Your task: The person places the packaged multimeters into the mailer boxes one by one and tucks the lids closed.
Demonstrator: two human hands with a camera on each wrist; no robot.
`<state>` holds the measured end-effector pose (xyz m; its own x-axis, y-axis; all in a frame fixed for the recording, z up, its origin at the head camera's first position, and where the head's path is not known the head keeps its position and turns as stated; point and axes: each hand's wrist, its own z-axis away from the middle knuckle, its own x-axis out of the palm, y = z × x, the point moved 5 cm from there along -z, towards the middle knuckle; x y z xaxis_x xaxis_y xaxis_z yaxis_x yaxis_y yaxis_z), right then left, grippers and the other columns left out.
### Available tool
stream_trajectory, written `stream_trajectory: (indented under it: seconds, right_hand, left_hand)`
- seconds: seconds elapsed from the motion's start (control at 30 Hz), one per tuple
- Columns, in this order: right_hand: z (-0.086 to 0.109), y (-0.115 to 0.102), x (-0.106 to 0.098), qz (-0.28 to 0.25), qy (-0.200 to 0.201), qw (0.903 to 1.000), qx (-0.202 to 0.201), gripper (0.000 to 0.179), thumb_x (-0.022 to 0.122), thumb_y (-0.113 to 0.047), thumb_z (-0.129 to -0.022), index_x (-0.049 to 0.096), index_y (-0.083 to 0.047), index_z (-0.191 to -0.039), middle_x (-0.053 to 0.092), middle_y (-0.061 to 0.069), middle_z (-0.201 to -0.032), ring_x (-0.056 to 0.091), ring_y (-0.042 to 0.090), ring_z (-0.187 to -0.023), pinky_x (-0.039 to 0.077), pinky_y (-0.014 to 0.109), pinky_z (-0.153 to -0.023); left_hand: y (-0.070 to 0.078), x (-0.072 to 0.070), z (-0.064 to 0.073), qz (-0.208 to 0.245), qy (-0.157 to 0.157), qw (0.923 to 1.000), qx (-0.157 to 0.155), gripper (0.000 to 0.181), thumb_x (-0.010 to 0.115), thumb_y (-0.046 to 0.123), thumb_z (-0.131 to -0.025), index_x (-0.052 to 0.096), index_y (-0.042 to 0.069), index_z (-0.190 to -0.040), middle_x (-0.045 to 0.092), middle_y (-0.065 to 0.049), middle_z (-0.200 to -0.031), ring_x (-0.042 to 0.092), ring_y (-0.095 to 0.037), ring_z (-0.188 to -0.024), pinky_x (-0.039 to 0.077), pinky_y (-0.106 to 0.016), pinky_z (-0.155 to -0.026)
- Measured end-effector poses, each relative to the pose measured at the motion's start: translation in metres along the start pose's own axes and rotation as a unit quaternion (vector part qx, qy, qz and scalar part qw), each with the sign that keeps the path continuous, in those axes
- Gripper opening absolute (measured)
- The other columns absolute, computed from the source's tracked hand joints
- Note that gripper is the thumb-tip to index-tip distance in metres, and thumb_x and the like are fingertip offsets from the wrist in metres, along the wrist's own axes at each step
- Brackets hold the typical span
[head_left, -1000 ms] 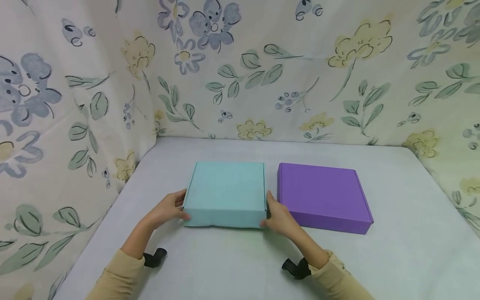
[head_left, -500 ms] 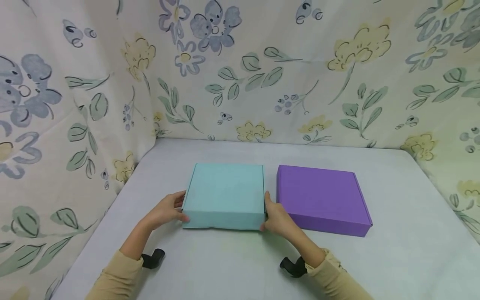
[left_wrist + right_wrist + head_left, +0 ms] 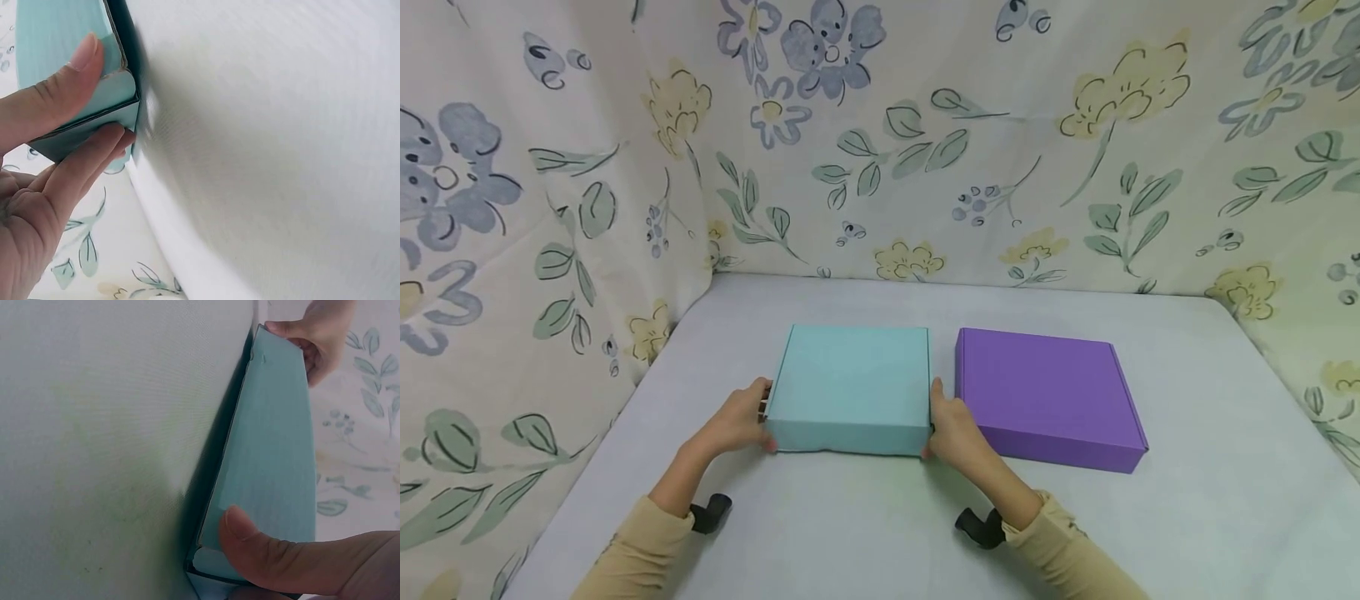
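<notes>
A closed light blue cardboard box [image 3: 853,375] lies on the white table, lid up, left of the middle. My left hand [image 3: 737,421] grips its near left corner. In the left wrist view the thumb [image 3: 75,84] presses the front face and the fingers [image 3: 87,162] lie against the side. My right hand [image 3: 957,429] holds the near right corner, its thumb [image 3: 253,540] on the front face in the right wrist view. Most of the right fingers are hidden behind the box there. A closed purple cardboard box [image 3: 1045,396] lies just right of the right hand.
The white-covered table [image 3: 850,533] stretches around both boxes. A floral curtain [image 3: 880,192] hangs behind it and along the left side. A black wrist mount [image 3: 981,527] sits at the right sleeve, another at the left.
My left thumb has slid slightly lower at the box's front corner, and the left fingers show more spread. The boxes and my right hand stay nearly where they were.
</notes>
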<state>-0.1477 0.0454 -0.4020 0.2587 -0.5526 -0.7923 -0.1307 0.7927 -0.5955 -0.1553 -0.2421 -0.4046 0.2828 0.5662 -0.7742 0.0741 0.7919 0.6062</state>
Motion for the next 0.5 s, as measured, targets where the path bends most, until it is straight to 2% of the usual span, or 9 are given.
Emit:
stream_trajectory:
  seconds: [0.23, 0.5]
  right_hand:
    - [-0.0013, -0.0022, 0.0008, 0.013, 0.002, 0.9997, 0.02, 0.1, 0.084, 0.01, -0.065, 0.022, 0.021, -0.143, 0.054, 0.04, -0.121, 0.055, 0.028, -0.087, 0.052, 0.038, -0.074]
    - [-0.0023, -0.0016, 0.0034, 0.026, 0.003, 0.9994, 0.023, 0.099, 0.084, 0.011, -0.064, 0.023, 0.021, -0.143, 0.059, 0.038, -0.112, 0.054, 0.027, -0.081, 0.051, 0.036, -0.069]
  left_hand:
    - [0.0031, 0.0003, 0.0003, -0.004, 0.004, 1.0, 0.002, 0.088, 0.09, -0.005, -0.056, 0.039, -0.018, -0.127, 0.05, -0.039, -0.127, 0.055, -0.05, -0.113, 0.049, -0.055, -0.092]
    - [0.004, 0.0001, -0.0001, -0.009, 0.002, 1.0, -0.004, 0.089, 0.089, -0.006, -0.056, 0.038, -0.019, -0.128, 0.047, -0.041, -0.129, 0.052, -0.053, -0.115, 0.048, -0.056, -0.092]
